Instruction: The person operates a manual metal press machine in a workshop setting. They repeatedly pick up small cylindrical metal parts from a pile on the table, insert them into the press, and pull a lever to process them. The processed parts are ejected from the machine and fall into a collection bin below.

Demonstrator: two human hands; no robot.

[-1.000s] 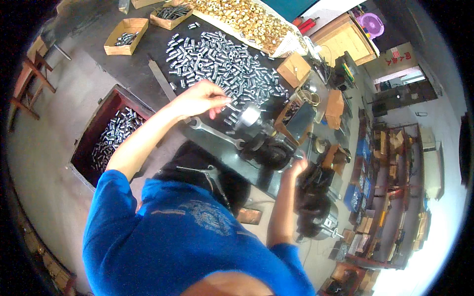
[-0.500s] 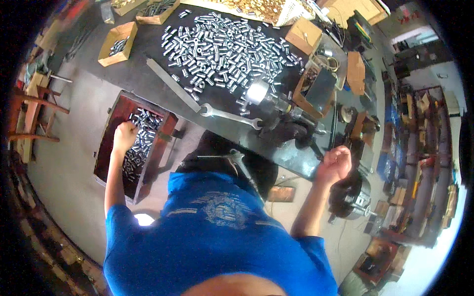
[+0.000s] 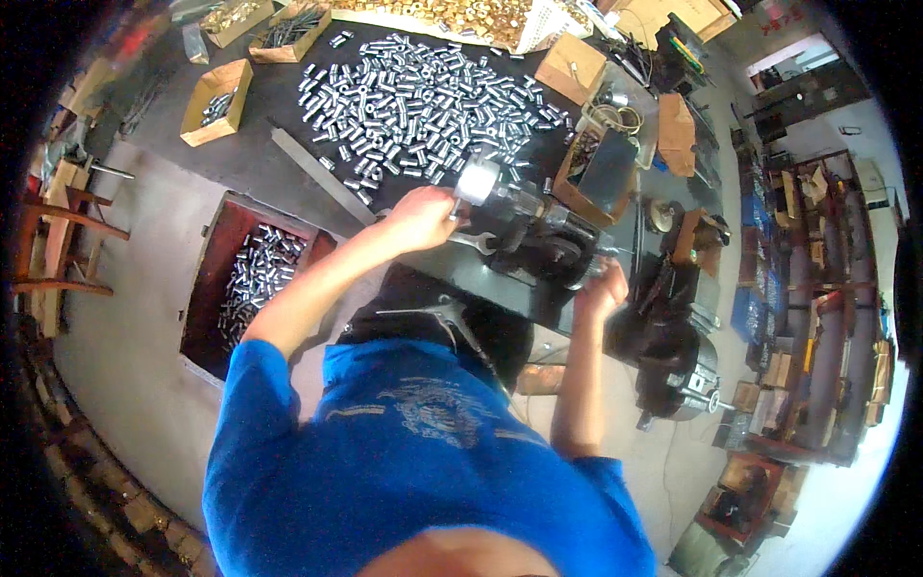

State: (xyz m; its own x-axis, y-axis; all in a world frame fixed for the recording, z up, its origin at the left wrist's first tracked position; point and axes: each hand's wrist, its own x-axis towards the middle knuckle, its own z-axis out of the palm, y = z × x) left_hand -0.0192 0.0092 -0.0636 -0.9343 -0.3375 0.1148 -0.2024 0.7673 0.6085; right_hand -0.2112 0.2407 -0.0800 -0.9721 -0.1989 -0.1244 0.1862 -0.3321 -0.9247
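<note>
Left hand [image 3: 420,217] is back from the crate [image 3: 213,288], grip closed at the chuck [image 3: 478,181]; right hand [image 3: 603,288] clamped on the machine [image 3: 548,252] lever.

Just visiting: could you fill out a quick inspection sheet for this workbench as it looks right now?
Surface: dark bench, mostly covered.
Job's things: small dark machine with a shiny chuck; heap of silver metal sleeves; red bin of sleeves on the floor.
Clutter: cardboard boxes, brass parts.
Grippers: left hand at the chuck; right hand on the machine's right side.
Cables: nothing seen.
Surroundings: shelving on the right.
</note>
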